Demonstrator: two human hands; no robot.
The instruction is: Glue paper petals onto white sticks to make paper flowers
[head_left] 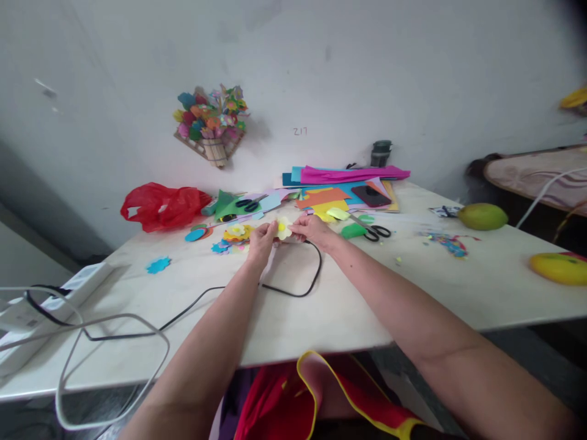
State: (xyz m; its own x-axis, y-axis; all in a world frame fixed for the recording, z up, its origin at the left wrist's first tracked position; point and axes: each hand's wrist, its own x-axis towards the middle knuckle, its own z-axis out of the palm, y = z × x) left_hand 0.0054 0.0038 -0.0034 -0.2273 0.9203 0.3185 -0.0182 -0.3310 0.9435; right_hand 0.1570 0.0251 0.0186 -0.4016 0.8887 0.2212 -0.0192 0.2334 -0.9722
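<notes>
A pale cream paper flower (pixel 283 228) with a yellow centre is held up over the middle of the table, pinched at both sides. My left hand (pixel 262 242) grips its left edge, fingers closed. On the opposite edge, my right hand (pixel 312 231) pinches a petal between thumb and fingers. Just left of my left hand lies a pile of yellow and orange paper flowers (pixel 236 232), with blue flower cutouts (pixel 221 247) beside it. A black cable (pixel 293 295) loops on the table below my hands.
Scissors (pixel 372 230) lie right of my hands; a second pair (pixel 250 203) rests on green paper. Coloured sheets and a phone (pixel 370 195) are at the back. A red plastic bag (pixel 165 206), mangoes (pixel 482 216), paper scraps (pixel 452 245) and a power strip (pixel 87 284) surround the work area.
</notes>
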